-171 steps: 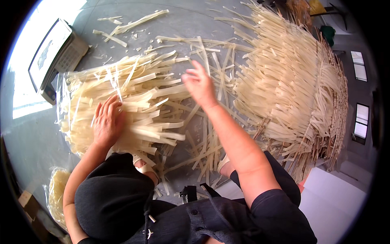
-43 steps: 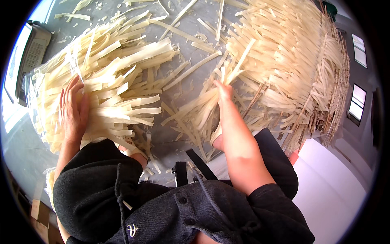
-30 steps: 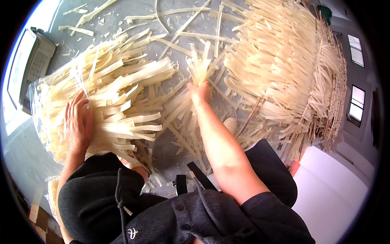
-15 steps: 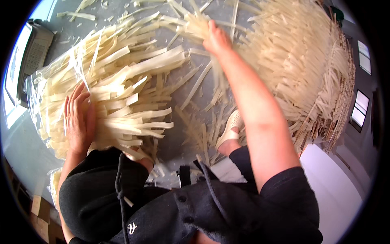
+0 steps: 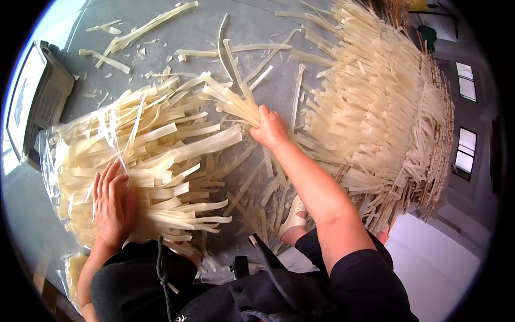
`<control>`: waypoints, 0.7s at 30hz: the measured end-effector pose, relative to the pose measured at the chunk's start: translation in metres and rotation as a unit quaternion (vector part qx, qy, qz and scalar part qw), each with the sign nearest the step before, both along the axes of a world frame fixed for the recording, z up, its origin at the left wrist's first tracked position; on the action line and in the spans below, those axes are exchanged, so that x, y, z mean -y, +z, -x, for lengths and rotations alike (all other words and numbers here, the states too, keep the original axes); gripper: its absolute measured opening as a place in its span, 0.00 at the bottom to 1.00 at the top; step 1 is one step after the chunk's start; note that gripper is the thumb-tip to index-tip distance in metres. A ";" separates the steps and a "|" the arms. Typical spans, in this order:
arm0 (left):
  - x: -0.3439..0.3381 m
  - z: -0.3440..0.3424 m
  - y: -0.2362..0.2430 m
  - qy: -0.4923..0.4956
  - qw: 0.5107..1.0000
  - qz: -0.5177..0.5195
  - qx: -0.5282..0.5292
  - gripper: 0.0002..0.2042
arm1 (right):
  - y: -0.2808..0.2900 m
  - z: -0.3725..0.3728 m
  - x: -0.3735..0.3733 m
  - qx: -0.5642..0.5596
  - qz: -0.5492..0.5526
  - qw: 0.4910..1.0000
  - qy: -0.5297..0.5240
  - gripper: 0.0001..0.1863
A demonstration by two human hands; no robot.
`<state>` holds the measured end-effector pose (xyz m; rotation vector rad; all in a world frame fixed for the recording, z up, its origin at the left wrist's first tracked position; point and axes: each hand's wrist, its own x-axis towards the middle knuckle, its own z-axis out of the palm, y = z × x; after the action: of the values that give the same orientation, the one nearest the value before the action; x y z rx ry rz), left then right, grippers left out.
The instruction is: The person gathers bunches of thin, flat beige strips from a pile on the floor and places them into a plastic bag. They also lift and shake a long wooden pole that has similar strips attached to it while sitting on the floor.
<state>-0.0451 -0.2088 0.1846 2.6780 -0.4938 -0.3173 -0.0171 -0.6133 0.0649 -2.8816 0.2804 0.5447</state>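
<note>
My left hand (image 5: 113, 206) lies flat, fingers stretched, on a clear plastic bag (image 5: 49, 161) that lies on its side. Out of the bag's right end stick many cream-coloured dried wide noodles (image 5: 177, 174). In front of me, my right hand (image 5: 271, 129) is closed round a loose bunch of the same dried wide noodles (image 5: 233, 101). Its free ends fan out to the upper left, close to the bagged noodles. To the right stands a large heap of dried wide noodles (image 5: 365, 102), layered in rows, with thin brown sticks along its far right side.
Loose noodle strips (image 5: 150, 27) and small broken bits lie over the grey floor (image 5: 198, 32). A device with a bright panel (image 5: 56, 88) stands at the left. My sandalled foot (image 5: 294, 219) is between the heaps. A white board (image 5: 429, 263) is at the lower right.
My right hand has come nearer to me and a little left with the bunch of noodles. My left hand stays on the bag. The whole view has shifted slightly.
</note>
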 end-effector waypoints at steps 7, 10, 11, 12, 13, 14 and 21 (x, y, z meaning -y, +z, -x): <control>-0.002 -0.003 0.004 0.003 1.000 -0.015 -0.010 0.13 | 0.019 -0.060 0.084 0.150 -0.199 0.907 -0.340 0.25; -0.001 -0.007 0.001 -0.008 1.000 -0.009 -0.012 0.13 | -0.019 -0.051 0.128 0.089 -0.025 0.911 -0.401 0.26; -0.001 -0.008 0.001 -0.008 1.000 -0.004 -0.009 0.13 | -0.027 -0.051 0.131 0.067 0.025 0.909 -0.410 0.26; -0.002 -0.008 0.000 -0.009 1.000 -0.002 -0.011 0.13 | -0.029 -0.053 0.126 0.076 0.040 0.913 -0.398 0.26; -0.002 -0.008 -0.001 -0.009 1.000 0.001 -0.013 0.13 | -0.031 -0.055 0.122 0.085 0.055 0.917 -0.386 0.27; -0.002 -0.007 -0.002 -0.007 1.000 0.002 -0.011 0.14 | -0.029 -0.060 0.114 0.094 0.068 0.921 -0.372 0.27; -0.004 -0.008 -0.005 -0.008 1.000 -0.003 -0.029 0.15 | 0.026 -0.131 0.023 0.183 -0.213 0.958 -0.060 0.22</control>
<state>-0.0373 -0.2048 0.1795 2.6634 -0.4969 -0.4009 0.1142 -0.6361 0.0907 -2.4589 0.2419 0.0324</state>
